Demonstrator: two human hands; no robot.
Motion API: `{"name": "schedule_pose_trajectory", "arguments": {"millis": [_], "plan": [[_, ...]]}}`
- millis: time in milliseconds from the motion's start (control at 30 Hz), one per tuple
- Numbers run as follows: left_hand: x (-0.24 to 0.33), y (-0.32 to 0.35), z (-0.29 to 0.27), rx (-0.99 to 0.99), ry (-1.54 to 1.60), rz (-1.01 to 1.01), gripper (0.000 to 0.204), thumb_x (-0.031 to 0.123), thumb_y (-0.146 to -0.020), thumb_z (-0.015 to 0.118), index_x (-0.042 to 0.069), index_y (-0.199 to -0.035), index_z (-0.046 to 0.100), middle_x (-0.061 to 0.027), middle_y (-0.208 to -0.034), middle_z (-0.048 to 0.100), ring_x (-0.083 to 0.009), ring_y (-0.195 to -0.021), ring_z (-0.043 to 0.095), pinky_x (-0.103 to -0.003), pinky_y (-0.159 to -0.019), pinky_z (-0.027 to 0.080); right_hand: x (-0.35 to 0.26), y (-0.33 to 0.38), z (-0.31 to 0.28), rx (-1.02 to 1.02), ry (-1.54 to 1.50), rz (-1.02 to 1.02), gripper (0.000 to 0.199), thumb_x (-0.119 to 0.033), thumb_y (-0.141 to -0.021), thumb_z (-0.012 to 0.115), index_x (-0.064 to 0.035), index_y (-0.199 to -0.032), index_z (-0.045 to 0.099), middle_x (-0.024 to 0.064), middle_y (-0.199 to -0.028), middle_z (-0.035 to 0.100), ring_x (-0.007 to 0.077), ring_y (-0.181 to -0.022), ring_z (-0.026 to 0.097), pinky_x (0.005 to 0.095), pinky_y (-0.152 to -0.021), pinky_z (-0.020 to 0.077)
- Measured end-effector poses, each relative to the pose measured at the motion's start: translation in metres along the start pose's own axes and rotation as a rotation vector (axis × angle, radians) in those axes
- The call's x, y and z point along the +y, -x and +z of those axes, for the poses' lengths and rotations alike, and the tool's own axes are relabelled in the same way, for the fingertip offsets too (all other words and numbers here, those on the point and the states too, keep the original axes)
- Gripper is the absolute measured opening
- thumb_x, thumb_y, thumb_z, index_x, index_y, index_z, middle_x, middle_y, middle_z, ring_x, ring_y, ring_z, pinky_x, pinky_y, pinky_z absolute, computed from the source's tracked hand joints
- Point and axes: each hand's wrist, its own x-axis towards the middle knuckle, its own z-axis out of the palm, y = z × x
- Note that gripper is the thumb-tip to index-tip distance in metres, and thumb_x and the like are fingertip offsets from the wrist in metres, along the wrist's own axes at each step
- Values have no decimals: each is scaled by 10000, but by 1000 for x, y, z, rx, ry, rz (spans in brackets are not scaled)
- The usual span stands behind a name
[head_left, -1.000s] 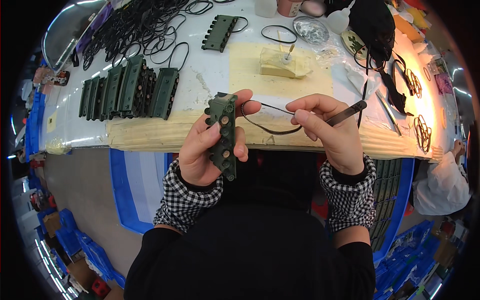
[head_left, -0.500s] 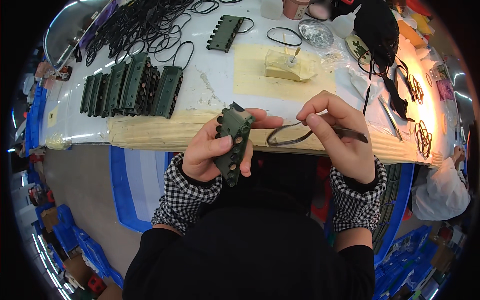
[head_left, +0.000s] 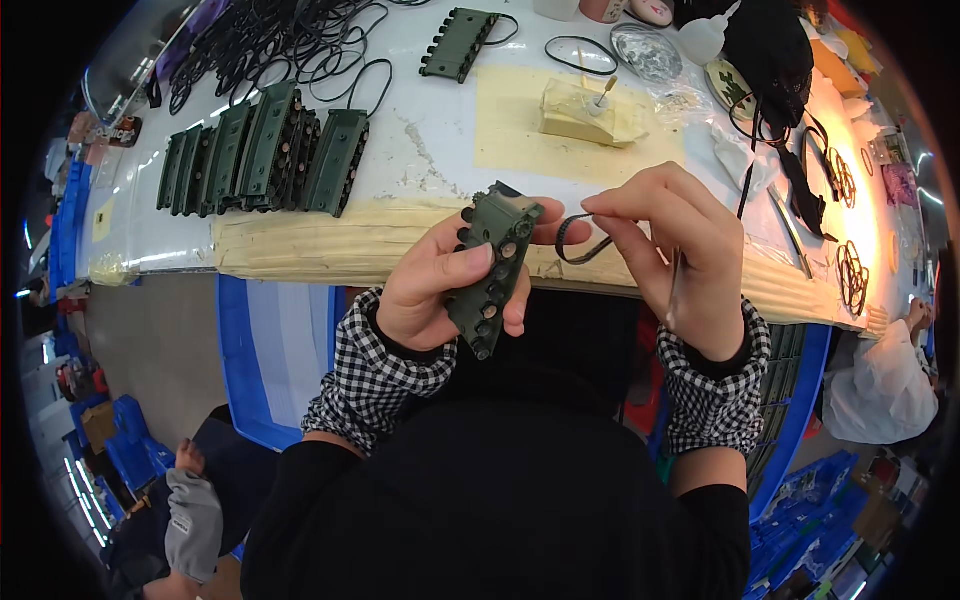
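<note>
In my left hand (head_left: 435, 285) is a green toy tank chassis (head_left: 492, 265), tilted, with small road wheels along its side. The thumb lies across it and the fingers wrap behind. My right hand (head_left: 685, 255) pinches a thin black rubber track (head_left: 563, 245), whose loop hangs beside the chassis's upper end, close to my left fingertips. A slim metal tool (head_left: 675, 285), perhaps tweezers, is tucked in the same right hand; its full shape is hidden. Both hands are above the table's near edge.
Several green chassis (head_left: 245, 150) stand in a row on the left, below a heap of black tracks (head_left: 270, 45). Another chassis (head_left: 460, 45) lies farther back. A taped block (head_left: 590, 112) holds a thin stick. At left a person's grey sleeve (head_left: 193, 525) shows.
The chassis and my left hand have moved slightly right and up. The track has come nearer the chassis, and the metal tool has swung downward. A person has appeared at lower left.
</note>
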Motion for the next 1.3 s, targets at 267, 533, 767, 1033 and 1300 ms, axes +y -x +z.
{"name": "schedule_pose_trajectory", "arguments": {"millis": [267, 533, 767, 1033, 1300], "plan": [[-1, 2, 4, -9, 21, 10, 522, 174, -920, 502, -85, -1342, 335, -277, -1355, 399, -186, -688, 596, -320, -610, 556, -6, -3, 1, 37, 106, -49, 156, 42, -751, 684, -15, -893, 655, 79, -761, 597, 203, -650, 594, 289, -544, 458], [-10, -5, 14, 284, -141, 120, 347, 133, -965, 491, 10, -1279, 411, -158, -1155, 559, -195, -881, 636, -329, -797, 537, -23, -2, -1, 115, 28, 49, 157, 18, -738, 719, -33, -882, 684, 50, -743, 639, 127, -588, 554, 241, -491, 389], [-18, -8, 20, 221, -211, 170, 364, 118, -961, 515, 29, -1298, 410, -106, -1082, 596, -185, -931, 628, -317, -827, 519, -17, 0, 15, 155, -245, 319, 86, -37, -791, 691, -24, -877, 693, -6, -680, 640, -1, -448, 350, 184, -414, 253], [-29, -9, 17, 242, -354, 229, 334, 110, -961, 497, 14, -1271, 420, -138, -1110, 580, -224, -942, 619, -369, -866, 510, -13, 0, 19, 112, -357, 476, 56, -38, -810, 668, 6, -844, 666, -28, -656, 612, 0, -432, 308, 190, -400, 217], [-29, -9, 21, 267, -272, 239, 334, 121, -966, 509, 15, -1269, 417, -111, -1100, 585, -180, -948, 614, -322, -846, 514, -25, -8, 19, 74, -353, 462, 78, -45, -839, 636, 29, -839, 611, 1, -658, 609, -3, -505, 497, 157, -433, 386]]}}
